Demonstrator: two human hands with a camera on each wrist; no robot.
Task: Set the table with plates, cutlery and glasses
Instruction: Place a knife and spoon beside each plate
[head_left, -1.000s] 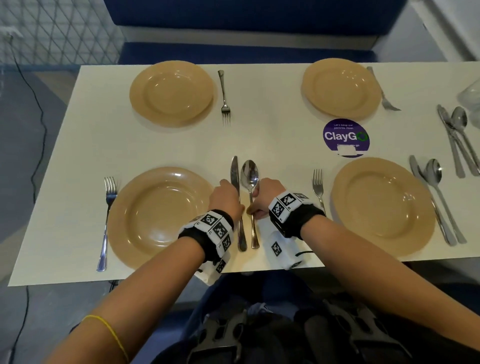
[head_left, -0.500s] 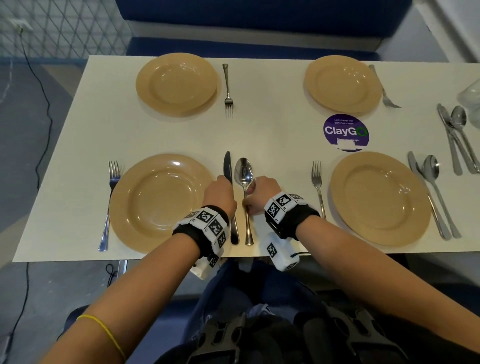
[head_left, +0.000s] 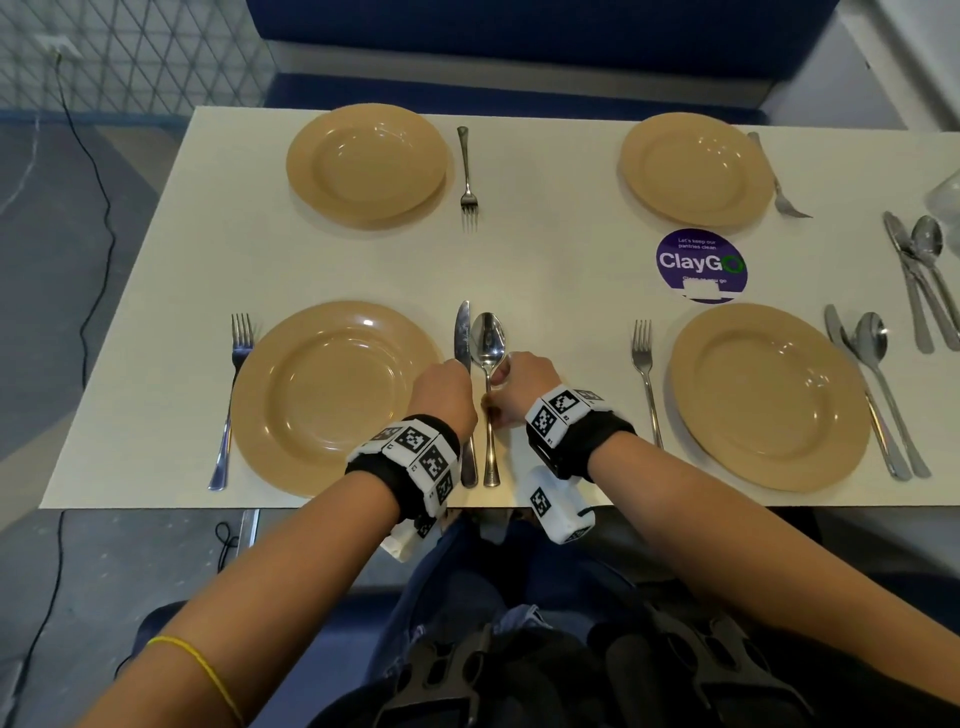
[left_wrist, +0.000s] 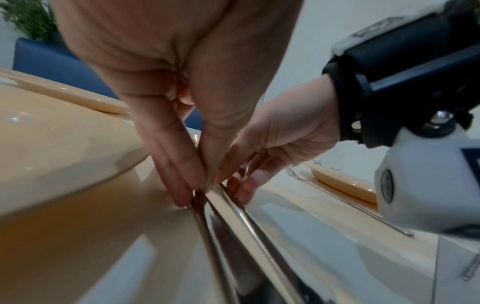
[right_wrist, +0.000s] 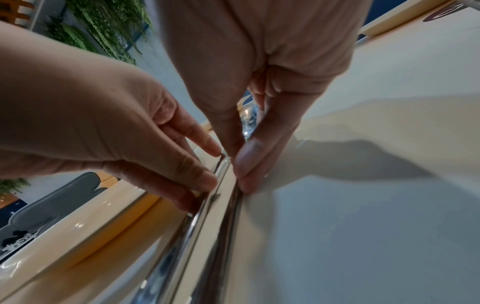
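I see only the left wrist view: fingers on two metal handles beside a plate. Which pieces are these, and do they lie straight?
Observer: In the head view they are a knife and a spoon, parallel, to the right of the near left plate.
Operator: Has this plate a fork?
Observer: Yes, a fork lies on its left side.
Operator: And the far plates?
Observer: The far left plate and far right plate have only far forks beside them, no knife or spoon.
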